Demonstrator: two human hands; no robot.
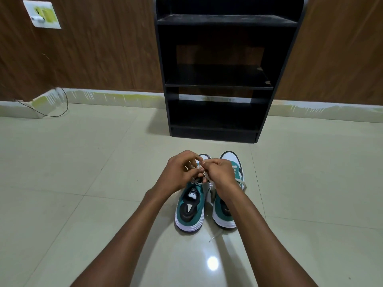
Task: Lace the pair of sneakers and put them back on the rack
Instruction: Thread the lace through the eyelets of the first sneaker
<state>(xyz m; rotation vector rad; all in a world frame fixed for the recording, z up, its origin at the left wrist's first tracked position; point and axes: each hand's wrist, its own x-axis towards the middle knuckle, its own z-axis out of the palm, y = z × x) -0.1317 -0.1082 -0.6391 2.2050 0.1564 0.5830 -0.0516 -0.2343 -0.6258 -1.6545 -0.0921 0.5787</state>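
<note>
Two teal and white sneakers stand side by side on the tiled floor, toes pointing away from me. Over the left sneaker (189, 212) my left hand (178, 172) and my right hand (220, 172) meet, both pinching its pale lace (202, 176) above the eyelets. The right sneaker (226, 214) sits partly under my right forearm, and a loose lace end (215, 236) trails on the floor behind its heel. The black shoe rack (219, 83) stands beyond the shoes against the wall, its shelves bare.
Wood-panelled wall runs behind the rack, with a white skirting along its base. A wall socket plate (42, 14) sits at upper left, and a thin black cable (60, 108) loops down onto the floor at the left. Glossy cream tiles surround the shoes.
</note>
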